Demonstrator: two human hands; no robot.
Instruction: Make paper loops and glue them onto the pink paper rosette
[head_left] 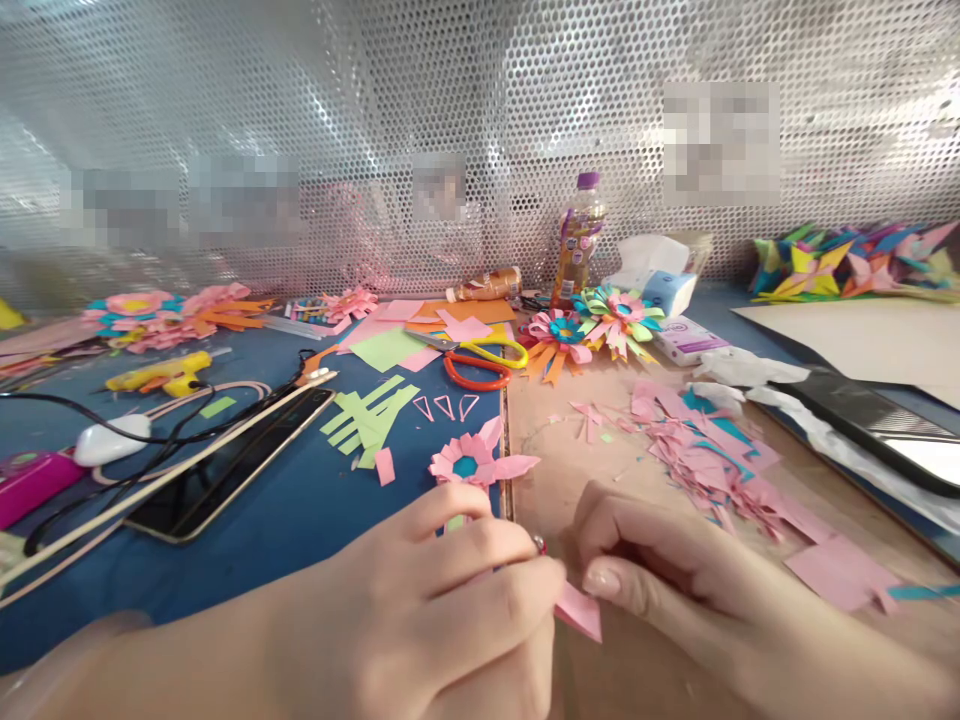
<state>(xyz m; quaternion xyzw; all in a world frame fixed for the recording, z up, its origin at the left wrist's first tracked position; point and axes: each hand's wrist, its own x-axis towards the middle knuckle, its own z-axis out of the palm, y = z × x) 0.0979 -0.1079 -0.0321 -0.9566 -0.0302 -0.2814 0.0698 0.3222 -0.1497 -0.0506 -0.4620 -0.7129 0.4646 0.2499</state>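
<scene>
While the left hand [457,605] curls, a pink strip [580,612] juts rightward

Its closed grip likely steadies the strip; just beyond shows a pink flower [484,466]. At the strip's free end, the right hand [667,565] curls; whether it pinches, I cannot tell.

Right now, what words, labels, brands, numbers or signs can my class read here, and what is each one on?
No text can be read for certain.
Upright bottle: label too small to read.
Lying bottle: print too blurred to read.
Small box: print too small to read.
Tissue pack: any print too blurred to read.
</scene>
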